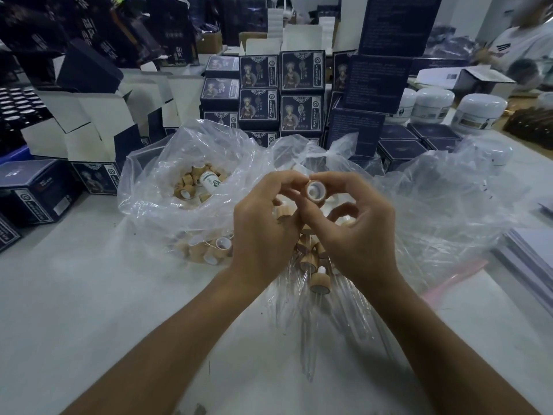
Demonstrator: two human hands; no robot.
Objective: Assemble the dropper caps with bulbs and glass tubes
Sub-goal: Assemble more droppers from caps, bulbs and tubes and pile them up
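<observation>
My right hand (356, 226) pinches a wood-coloured dropper cap (315, 190) between thumb and fingers, its white open inside turned toward me. My left hand (263, 229) is raised beside it, fingertips curled at the cap's left edge; what they hold is hidden. A second wooden cap (284, 211) shows under the left hand's fingers. Below the hands lie assembled droppers (319, 283) with wooden caps, white bulbs and clear glass tubes (311, 348) on the table.
A clear plastic bag (167, 187) at the left holds loose wooden caps (187, 187) and a small white bottle (211, 181). More clear bags (443, 199) lie to the right. Dark printed boxes (281, 94) and white jars (478, 110) stand behind. Paper sheets (529, 253) lie at right.
</observation>
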